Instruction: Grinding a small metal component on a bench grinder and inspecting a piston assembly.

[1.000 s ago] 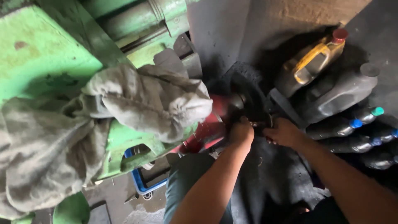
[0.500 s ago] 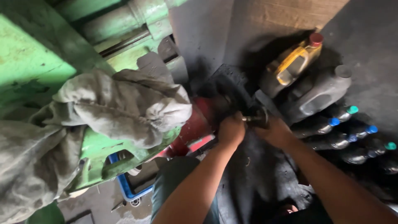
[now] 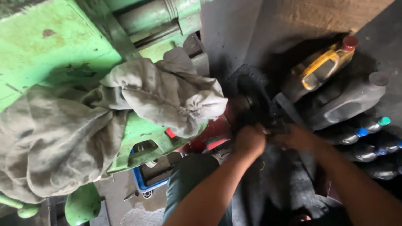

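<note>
My left hand [image 3: 249, 140] is closed around a dark, greasy metal part [image 3: 251, 106] that sits low in front of me, beside something red [image 3: 209, 136]. My right hand [image 3: 295, 138] grips the same dark part from the right side; its fingers are blurred and partly hidden in the shadow. Both forearms reach in from the bottom of the head view. What exactly the fingers pinch is too dark to tell.
A green machine [image 3: 50, 46] fills the left, with a dirty grey rag [image 3: 138, 96] draped over it. Oil jugs, one yellow with a red cap [image 3: 322, 67] and one grey [image 3: 347, 100], and several dark capped bottles [image 3: 368, 134] lie on the right. A blue tray [image 3: 142, 184] rests on the floor.
The view has shifted so that my hands sit slightly lower right in the picture. Both hands stay closed on the dark part, with small working motion.
</note>
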